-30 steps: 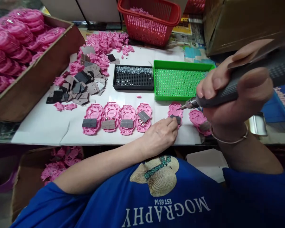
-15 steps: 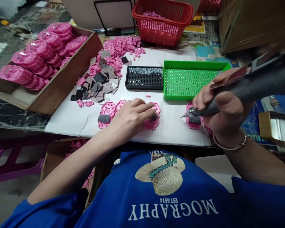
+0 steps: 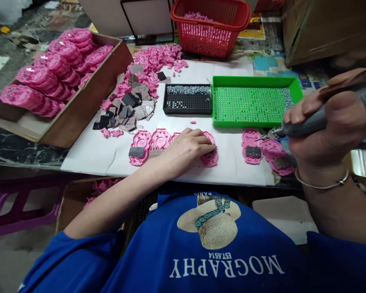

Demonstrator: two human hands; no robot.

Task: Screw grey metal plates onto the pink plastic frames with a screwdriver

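My right hand point(image 3: 323, 118) is wrapped around a grey electric screwdriver point(image 3: 305, 122), its thin bit pointing left above two pink plastic casings at the right. The nearer one, a pink casing point(image 3: 250, 136), carries a dark grey plate point(image 3: 253, 152); the other casing point(image 3: 273, 148) lies tilted beside it. My left hand point(image 3: 189, 150) has its fingers bent over another pink casing point(image 3: 211, 159), fingertips at the dark plate on it. That hand partly hides a row of casings, among them a pink casing point(image 3: 140, 140) with a dark plate at the left end.
Behind stand a black perforated screw tray point(image 3: 187, 110) and a green perforated tray point(image 3: 256, 120), both with screws. Loose grey plates point(image 3: 128, 106) and small pink parts point(image 3: 158, 57) are heaped left. A box point(image 3: 79, 106) holds stacked casings; a red basket point(image 3: 207, 40) stands at the back.
My right hand has moved right with the screwdriver, uncovering the two casings there. My left hand and the casing under its fingers have shifted right, showing more of the row.
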